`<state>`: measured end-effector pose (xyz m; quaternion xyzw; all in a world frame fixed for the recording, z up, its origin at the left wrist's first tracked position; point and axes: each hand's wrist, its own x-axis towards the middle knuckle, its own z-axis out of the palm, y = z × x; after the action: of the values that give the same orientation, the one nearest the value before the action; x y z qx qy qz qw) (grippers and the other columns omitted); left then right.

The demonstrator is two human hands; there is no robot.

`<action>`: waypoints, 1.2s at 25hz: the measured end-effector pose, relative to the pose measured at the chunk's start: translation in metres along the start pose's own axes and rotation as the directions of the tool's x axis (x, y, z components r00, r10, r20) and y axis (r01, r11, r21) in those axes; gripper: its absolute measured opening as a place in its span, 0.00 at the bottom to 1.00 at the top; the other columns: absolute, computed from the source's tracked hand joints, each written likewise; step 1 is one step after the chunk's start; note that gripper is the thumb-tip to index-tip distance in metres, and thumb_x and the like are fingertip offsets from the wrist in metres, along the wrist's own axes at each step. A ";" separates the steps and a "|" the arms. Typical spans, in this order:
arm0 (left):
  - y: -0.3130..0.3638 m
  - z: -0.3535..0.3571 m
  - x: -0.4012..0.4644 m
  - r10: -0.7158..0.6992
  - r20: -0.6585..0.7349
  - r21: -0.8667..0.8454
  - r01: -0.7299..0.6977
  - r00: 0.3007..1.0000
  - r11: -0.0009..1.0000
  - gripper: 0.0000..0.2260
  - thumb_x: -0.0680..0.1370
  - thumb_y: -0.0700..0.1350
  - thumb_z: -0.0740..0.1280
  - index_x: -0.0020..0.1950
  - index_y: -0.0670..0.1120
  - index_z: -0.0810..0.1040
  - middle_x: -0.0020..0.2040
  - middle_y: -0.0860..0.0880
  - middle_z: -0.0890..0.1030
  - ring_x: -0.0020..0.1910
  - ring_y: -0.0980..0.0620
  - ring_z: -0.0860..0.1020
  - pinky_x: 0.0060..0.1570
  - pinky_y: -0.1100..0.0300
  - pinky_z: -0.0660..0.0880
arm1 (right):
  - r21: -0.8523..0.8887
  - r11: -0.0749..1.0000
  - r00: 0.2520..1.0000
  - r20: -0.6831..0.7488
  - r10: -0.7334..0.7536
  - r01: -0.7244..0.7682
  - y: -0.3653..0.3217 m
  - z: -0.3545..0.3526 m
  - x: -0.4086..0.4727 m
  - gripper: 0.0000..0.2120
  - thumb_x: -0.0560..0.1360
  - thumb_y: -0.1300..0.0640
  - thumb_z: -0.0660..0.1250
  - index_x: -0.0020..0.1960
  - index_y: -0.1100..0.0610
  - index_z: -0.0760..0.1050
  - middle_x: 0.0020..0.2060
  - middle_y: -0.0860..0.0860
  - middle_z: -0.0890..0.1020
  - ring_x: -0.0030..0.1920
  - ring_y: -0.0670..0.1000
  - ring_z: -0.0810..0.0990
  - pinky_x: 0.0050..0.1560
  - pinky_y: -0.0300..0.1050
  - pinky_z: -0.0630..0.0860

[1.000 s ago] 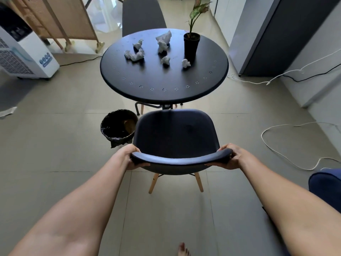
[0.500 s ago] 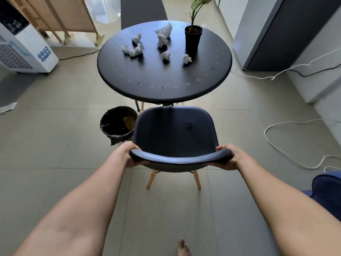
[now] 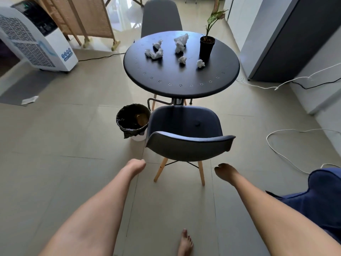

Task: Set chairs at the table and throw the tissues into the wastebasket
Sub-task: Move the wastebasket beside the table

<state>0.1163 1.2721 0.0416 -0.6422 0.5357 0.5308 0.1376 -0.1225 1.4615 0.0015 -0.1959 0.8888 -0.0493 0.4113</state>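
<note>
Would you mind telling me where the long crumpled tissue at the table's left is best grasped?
Probably pinch the long crumpled tissue from above at its raised middle fold. It lies flat on the table with nothing touching it, and it is nearer the left hand, which hangs empty.

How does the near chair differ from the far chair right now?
The near dark blue shell chair shows its back to the camera, pale wooden legs in full view; the far grey chair faces the camera, mostly hidden behind the round black table. Both stand at the table, untouched.

No readable text; air cooler label too blurred.
</note>
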 end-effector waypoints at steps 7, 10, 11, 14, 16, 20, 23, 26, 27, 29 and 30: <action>-0.180 -0.066 -0.052 0.050 -0.161 0.272 -0.004 0.986 0.962 0.24 0.81 0.50 0.55 0.71 0.35 0.67 0.73 0.38 0.68 0.72 0.41 0.67 0.69 0.57 0.65 | -0.058 0.996 0.988 0.146 -0.059 0.068 -0.066 0.124 -0.109 0.11 0.78 0.56 0.53 0.55 0.59 0.69 0.47 0.54 0.74 0.40 0.51 0.72 0.40 0.42 0.69; -0.286 -0.110 -0.078 -0.055 -0.175 0.187 0.088 0.983 0.979 0.24 0.81 0.50 0.56 0.70 0.36 0.69 0.72 0.38 0.70 0.70 0.43 0.70 0.67 0.57 0.68 | 0.096 0.995 0.953 0.301 -0.040 0.012 -0.098 0.206 -0.163 0.11 0.79 0.55 0.54 0.56 0.59 0.68 0.45 0.55 0.76 0.38 0.52 0.74 0.40 0.43 0.70; -0.316 -0.123 -0.083 -0.117 -0.179 0.086 0.134 0.977 0.987 0.23 0.80 0.50 0.56 0.70 0.36 0.70 0.70 0.39 0.72 0.68 0.43 0.73 0.66 0.55 0.69 | 0.137 0.990 0.943 0.330 -0.030 -0.016 -0.106 0.228 -0.175 0.10 0.79 0.55 0.54 0.56 0.59 0.68 0.42 0.54 0.76 0.35 0.51 0.74 0.39 0.43 0.70; -0.388 -0.162 -0.095 -0.294 -0.099 -0.286 0.256 0.951 0.923 0.23 0.80 0.51 0.57 0.70 0.40 0.68 0.66 0.41 0.73 0.62 0.42 0.75 0.62 0.48 0.71 | 0.157 0.986 0.926 0.377 -0.008 -0.056 -0.138 0.284 -0.198 0.08 0.78 0.56 0.57 0.52 0.60 0.69 0.38 0.55 0.75 0.33 0.52 0.73 0.39 0.43 0.70; -0.421 -0.187 -0.096 -0.350 -0.041 -0.437 0.298 0.936 0.848 0.22 0.80 0.51 0.56 0.70 0.41 0.67 0.64 0.41 0.72 0.62 0.41 0.73 0.62 0.45 0.70 | 0.162 0.984 0.911 0.412 -0.003 -0.070 -0.172 0.314 -0.207 0.07 0.77 0.57 0.58 0.49 0.61 0.70 0.38 0.55 0.76 0.34 0.53 0.74 0.39 0.44 0.71; -0.452 -0.231 -0.068 -0.405 0.002 -0.573 0.333 0.914 0.749 0.20 0.81 0.50 0.54 0.69 0.40 0.67 0.58 0.41 0.70 0.62 0.41 0.72 0.62 0.43 0.70 | 0.186 0.980 0.881 0.473 -0.027 -0.069 -0.255 0.352 -0.198 0.06 0.78 0.57 0.57 0.45 0.58 0.70 0.37 0.55 0.76 0.36 0.53 0.74 0.38 0.44 0.71; -0.441 -0.277 -0.025 -0.424 0.000 -0.621 0.333 0.906 0.710 0.17 0.81 0.48 0.54 0.65 0.41 0.68 0.55 0.42 0.68 0.59 0.42 0.72 0.64 0.43 0.69 | 0.187 0.981 0.886 0.462 -0.041 -0.052 -0.327 0.362 -0.168 0.07 0.78 0.57 0.57 0.43 0.57 0.70 0.37 0.54 0.76 0.35 0.52 0.74 0.37 0.44 0.71; -0.403 -0.334 0.024 -0.430 0.011 -0.641 0.337 0.903 0.690 0.19 0.81 0.47 0.53 0.69 0.39 0.66 0.60 0.40 0.70 0.67 0.41 0.70 0.64 0.41 0.69 | 0.216 0.975 0.902 0.428 -0.054 -0.044 -0.406 0.358 -0.131 0.06 0.77 0.58 0.58 0.44 0.57 0.70 0.36 0.54 0.76 0.34 0.52 0.75 0.37 0.43 0.71; -0.386 -0.353 0.039 -0.431 0.013 -0.634 0.341 0.902 0.694 0.20 0.81 0.46 0.53 0.70 0.39 0.66 0.64 0.39 0.71 0.68 0.41 0.70 0.64 0.41 0.69 | 0.224 0.973 0.905 0.423 -0.054 -0.047 -0.431 0.353 -0.122 0.06 0.77 0.58 0.58 0.43 0.57 0.70 0.36 0.54 0.77 0.34 0.52 0.75 0.37 0.43 0.71; -0.355 -0.386 0.064 -0.414 0.019 -0.626 0.334 0.910 0.705 0.20 0.80 0.44 0.53 0.70 0.38 0.66 0.64 0.39 0.71 0.68 0.41 0.70 0.63 0.41 0.69 | 0.240 0.969 0.904 0.422 -0.060 -0.048 -0.474 0.340 -0.109 0.06 0.77 0.58 0.57 0.43 0.57 0.70 0.36 0.54 0.76 0.34 0.52 0.74 0.36 0.43 0.71; -0.337 -0.405 0.080 -0.394 0.026 -0.618 0.324 0.919 0.716 0.19 0.80 0.44 0.53 0.69 0.38 0.67 0.60 0.40 0.71 0.68 0.41 0.71 0.63 0.41 0.69 | 0.265 0.963 0.907 0.416 -0.067 -0.051 -0.498 0.331 -0.100 0.06 0.77 0.57 0.57 0.43 0.57 0.70 0.36 0.54 0.76 0.34 0.52 0.74 0.36 0.43 0.71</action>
<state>0.6027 1.0573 0.0045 -0.7710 0.2066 0.6024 -0.0060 0.3381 1.0677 -0.0208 -0.1478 0.7632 -0.1282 0.6158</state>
